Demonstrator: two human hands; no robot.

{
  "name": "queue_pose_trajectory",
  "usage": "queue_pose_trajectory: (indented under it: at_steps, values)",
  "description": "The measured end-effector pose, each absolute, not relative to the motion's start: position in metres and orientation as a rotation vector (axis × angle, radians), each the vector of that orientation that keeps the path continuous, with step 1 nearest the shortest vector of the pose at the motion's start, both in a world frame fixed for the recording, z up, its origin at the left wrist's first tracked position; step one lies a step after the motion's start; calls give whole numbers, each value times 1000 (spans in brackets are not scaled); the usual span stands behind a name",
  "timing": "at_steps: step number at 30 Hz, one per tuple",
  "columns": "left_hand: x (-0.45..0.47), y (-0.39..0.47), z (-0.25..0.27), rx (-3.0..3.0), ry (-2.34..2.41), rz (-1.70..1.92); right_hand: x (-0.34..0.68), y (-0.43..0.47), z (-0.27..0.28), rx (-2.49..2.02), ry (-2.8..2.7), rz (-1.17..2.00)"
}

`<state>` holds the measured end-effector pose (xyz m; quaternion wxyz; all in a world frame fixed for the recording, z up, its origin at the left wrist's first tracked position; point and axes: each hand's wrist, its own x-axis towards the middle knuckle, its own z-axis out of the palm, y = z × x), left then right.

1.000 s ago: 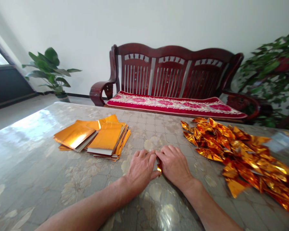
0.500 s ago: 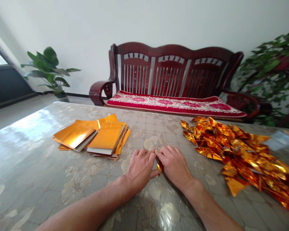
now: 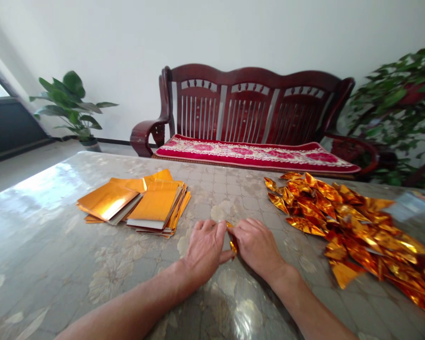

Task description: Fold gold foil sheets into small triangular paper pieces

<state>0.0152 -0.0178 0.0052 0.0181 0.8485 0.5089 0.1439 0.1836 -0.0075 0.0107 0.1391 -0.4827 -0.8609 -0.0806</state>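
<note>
A narrow folded piece of gold foil paper (image 3: 233, 244) is between my two hands, just above or on the table; I cannot tell if it touches. My left hand (image 3: 206, 248) grips its left side, with the thumb at the near end and the fingers at the far end. From the right, the curled fingers of my right hand (image 3: 257, 243) pinch it near its far tip. Both hands cover much of the paper. Left of them lie stacks of flat gold foil sheets (image 3: 154, 205) with pale undersides. A heap of folded gold foil pieces (image 3: 343, 219) spreads to the right.
The table (image 3: 127, 278) has a glossy, clear cover over a floral pattern. Beyond it stands a dark red wooden bench (image 3: 248, 104) with a red floral cushion (image 3: 244, 152). Clear plastic (image 3: 416, 205) lies at the right. Potted plants (image 3: 72, 101) flank the bench.
My right fingers have drawn slightly apart from the left fingertips, so more of the foil's far tip shows. The view has shifted slightly; the stacks and heap lie the same.
</note>
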Motion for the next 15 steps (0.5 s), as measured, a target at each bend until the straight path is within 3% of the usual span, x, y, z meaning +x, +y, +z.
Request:
queue_pose_trajectory:
  at_steps: [8, 15]
  values:
    - [12, -17, 7, 2744, 1458, 451, 183, -10, 12, -1426, -2414, -170]
    - [11, -16, 6, 2828, 1446, 385, 192, -3, 13, -1562, -2206, 101]
